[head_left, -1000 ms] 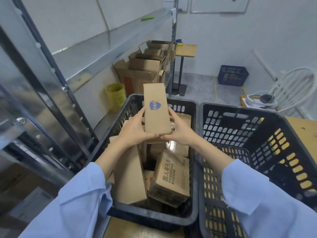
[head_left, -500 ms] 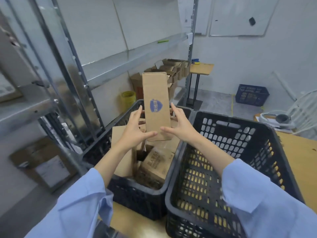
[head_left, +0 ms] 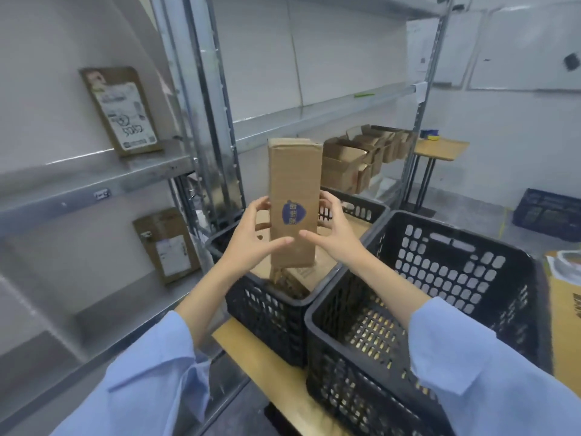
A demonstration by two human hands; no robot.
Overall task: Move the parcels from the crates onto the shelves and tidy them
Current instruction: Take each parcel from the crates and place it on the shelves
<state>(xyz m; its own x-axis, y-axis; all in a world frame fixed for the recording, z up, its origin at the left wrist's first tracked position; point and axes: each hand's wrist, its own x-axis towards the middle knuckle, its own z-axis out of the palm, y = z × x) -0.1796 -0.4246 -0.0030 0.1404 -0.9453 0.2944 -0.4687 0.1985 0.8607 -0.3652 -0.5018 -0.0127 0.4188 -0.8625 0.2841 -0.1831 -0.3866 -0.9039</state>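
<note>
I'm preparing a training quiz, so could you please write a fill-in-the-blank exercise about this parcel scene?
The left hand and right hand hold a tall parcel bearing a ___ logo.
___ flat parcels stand propped on the metal shelves.
The right-hand black crate is ___.
Missing words: blue; two; empty.

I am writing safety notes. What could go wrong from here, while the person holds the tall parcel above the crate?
1. The left hand and right hand hold the tall parcel only on its lower half, so it may tip or slip into the crate.
2. The metal upright stands between the parcel and the shelf; the parcel's top may hit it.
3. The labelled parcel stands tilted on that shelf; a push may topple it.
</note>
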